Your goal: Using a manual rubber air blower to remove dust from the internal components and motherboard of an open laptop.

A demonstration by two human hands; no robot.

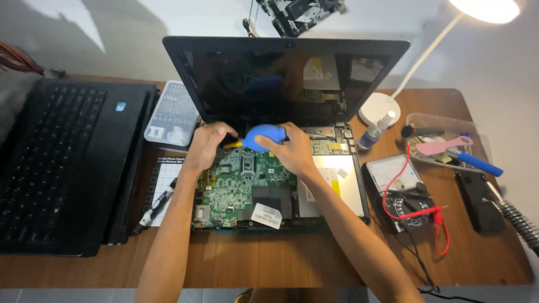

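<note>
- The right hand (289, 150) is closed around a blue rubber air-blower bulb (259, 137), its fingers wrapped over the top as if to squeeze it; the bulb sits between the two hands, at the far edge of the opened laptop (281, 179).
- The left hand (206, 145) is curled just beside the bulb, fingers bent around its yellow nozzle end (233, 144); it seems to steady and aim the tip, though how firmly it grips cannot be told.
- The bulb looks round, smooth and soft, bright blue, with the short yellow tip pointing toward the left hand and down at the board.
- Below both hands lies the bare green circuit board (241, 188), cover off, parts exposed to the air stream.
- The laptop's dark screen (286, 78) stands open beyond the hands.
- Left of the left hand: a screwdriver-bit case (171, 115), a black pen (157, 205) and a second, closed-up black laptop (62, 163).
- Right of the right hand: a meter with red leads (401, 193) on the wooden surface (269, 261).
</note>
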